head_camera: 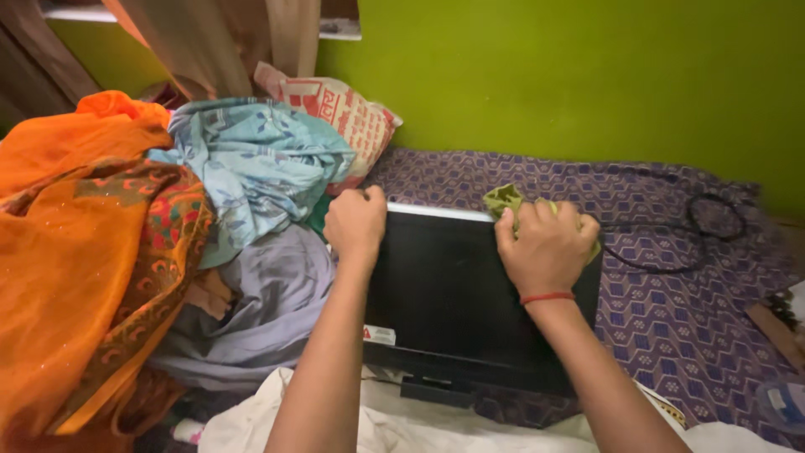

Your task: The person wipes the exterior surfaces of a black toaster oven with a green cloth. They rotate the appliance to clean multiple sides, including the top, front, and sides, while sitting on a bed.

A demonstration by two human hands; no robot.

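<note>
Flat on the bed, screen side up, lies a black flat-panel monitor, its long axis running left to right across the view and its stand end pointing back toward the person. Both hands sit at its far edge. The left hand closes over the upper left corner, fingers curled around the rim. The right hand presses a crumpled green cloth against the upper right part of the panel, fingers bent over the cloth, so the cloth lies under and just beyond the fingertips. A black cable loops on the bed to the right of the monitor. A heap of clothes touches its left side.
</note>
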